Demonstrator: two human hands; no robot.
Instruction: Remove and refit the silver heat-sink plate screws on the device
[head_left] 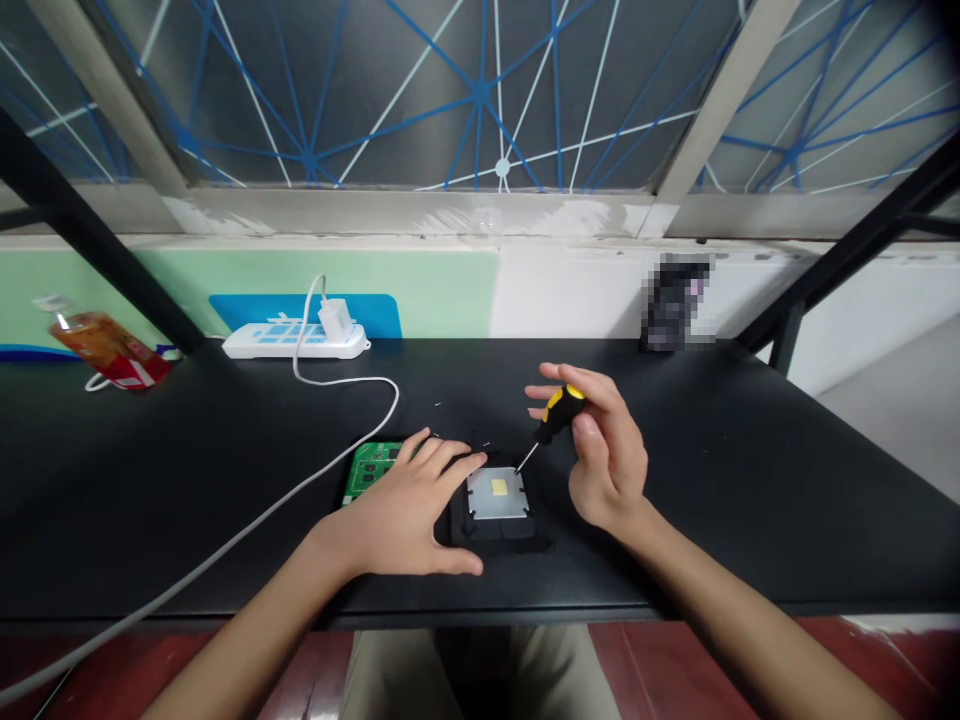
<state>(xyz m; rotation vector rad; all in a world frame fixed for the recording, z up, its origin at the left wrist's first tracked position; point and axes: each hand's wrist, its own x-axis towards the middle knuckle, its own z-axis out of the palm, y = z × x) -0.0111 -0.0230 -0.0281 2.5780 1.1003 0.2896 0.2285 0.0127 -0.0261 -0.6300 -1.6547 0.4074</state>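
Observation:
A black and yellow screwdriver (559,412) is in my right hand (611,455), its handle between thumb and fingers. Its tip meets the upper right corner of a silvery metal plate (484,502) with a pale yellow square pad (499,487) in the middle. The plate sits in a black housing (510,530) on the table. My left hand (405,505) lies with fingers spread over the housing's left side, index fingertip near the plate's top left. Partly under that hand is a green circuit board (367,468).
The black table (225,530) has a white cable (345,382) running from a charger (335,319) on the power strip (292,342). A tilted drink bottle (112,348) stands at the back left. A pixelated dark object (673,305) leans at the back right. Tiny screws (486,444) lie beyond the housing.

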